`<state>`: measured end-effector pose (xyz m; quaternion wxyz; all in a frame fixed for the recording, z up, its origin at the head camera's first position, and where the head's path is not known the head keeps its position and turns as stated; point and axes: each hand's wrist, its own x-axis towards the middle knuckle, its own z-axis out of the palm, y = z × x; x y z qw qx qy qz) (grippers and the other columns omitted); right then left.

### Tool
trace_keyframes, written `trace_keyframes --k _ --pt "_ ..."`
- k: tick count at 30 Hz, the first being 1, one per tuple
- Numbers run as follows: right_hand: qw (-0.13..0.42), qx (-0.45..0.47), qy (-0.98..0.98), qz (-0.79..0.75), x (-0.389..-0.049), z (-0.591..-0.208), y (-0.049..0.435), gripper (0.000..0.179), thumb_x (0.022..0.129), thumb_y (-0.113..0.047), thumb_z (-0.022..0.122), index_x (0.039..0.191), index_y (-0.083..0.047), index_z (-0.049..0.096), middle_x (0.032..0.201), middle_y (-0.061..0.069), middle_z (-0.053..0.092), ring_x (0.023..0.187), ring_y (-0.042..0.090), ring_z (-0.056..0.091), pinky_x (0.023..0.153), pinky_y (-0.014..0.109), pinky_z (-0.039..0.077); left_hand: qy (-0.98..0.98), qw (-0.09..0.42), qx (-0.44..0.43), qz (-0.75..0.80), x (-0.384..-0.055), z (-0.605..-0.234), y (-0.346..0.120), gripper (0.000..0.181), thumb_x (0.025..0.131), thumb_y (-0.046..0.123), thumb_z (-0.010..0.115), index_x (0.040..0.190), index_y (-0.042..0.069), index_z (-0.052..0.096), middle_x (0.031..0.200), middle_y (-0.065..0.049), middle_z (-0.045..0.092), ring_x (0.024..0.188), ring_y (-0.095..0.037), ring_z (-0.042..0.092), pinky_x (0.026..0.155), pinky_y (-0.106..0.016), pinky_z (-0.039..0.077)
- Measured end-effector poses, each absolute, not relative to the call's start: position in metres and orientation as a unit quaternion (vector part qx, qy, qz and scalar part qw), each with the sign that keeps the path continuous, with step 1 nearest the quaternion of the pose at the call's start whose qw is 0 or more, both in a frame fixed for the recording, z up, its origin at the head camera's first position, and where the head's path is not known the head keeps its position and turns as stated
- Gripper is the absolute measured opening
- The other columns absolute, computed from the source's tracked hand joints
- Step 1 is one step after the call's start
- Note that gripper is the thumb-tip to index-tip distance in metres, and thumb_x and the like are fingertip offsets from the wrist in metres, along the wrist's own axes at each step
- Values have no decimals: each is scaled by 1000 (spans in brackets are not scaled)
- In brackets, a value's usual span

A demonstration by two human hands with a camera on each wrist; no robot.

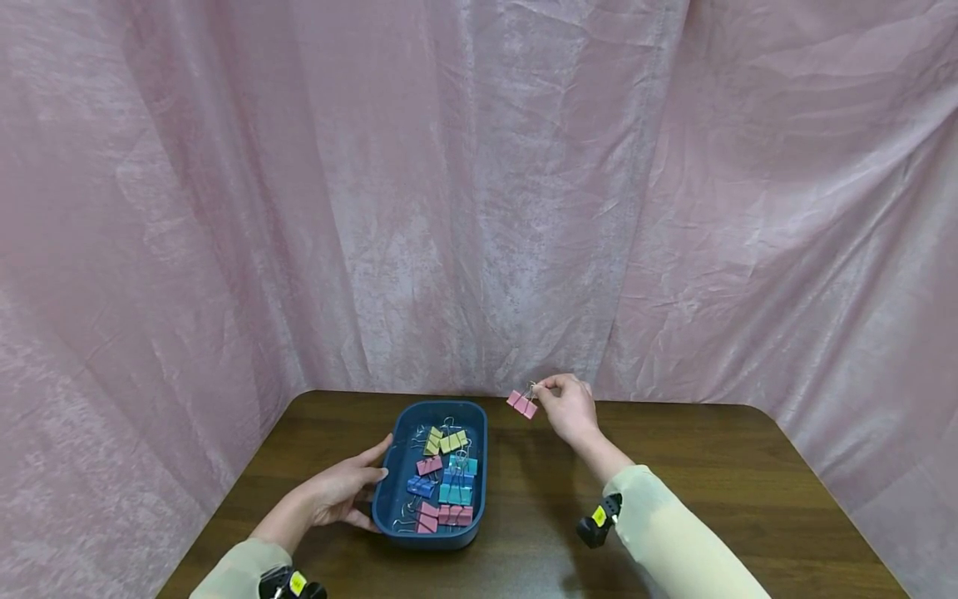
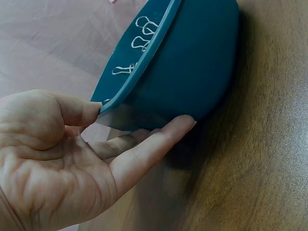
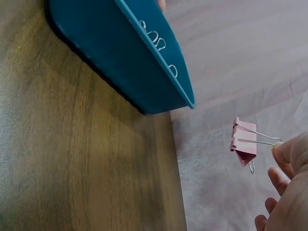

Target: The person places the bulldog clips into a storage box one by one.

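A dark blue plastic box (image 1: 481, 482) stands left of the table's middle. Several binder clips lie inside: yellow (image 1: 453, 442), pink (image 1: 429, 465), blue (image 1: 422, 486) and teal (image 1: 455, 494). At its left side, my left hand (image 1: 340, 491) holds the box, the thumb at the rim and the fingers spread along the outer wall in the left wrist view. Off to the box's right, my right hand (image 1: 572, 408) pinches a pink binder clip (image 1: 521, 404) by its wire handle, up in the air above the table's back part.
The brown wooden table (image 1: 674, 474) ends at a back edge with rounded corners. Behind it hangs a pink velvet curtain (image 1: 479, 208). Each forearm wears a black wrist camera (image 1: 599, 520) near a pale sleeve (image 1: 674, 532).
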<state>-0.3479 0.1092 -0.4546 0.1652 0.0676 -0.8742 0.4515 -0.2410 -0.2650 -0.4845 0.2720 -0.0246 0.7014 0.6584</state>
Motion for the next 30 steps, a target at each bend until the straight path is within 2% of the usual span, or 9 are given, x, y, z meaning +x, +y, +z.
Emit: trace_keyframes --k 11,30 --pt "180 78 -863 465 -348 -454 111 13 91 -16 76 87 -4 77 101 11 72 109 38 56 97 47 41 705 265 -30 657 -241 -485 -265 67 111 16 41 166 24 4 145 -34 42 112 -39 63 77 -65 57" --pt "178 92 -855 479 -343 -446 112 12 92 -14 75 88 -3 76 103 12 71 113 36 55 100 46 39 703 266 -33 658 -240 -485 -265 66 111 18 40 166 24 3 142 -32 47 109 -39 65 77 -65 56"
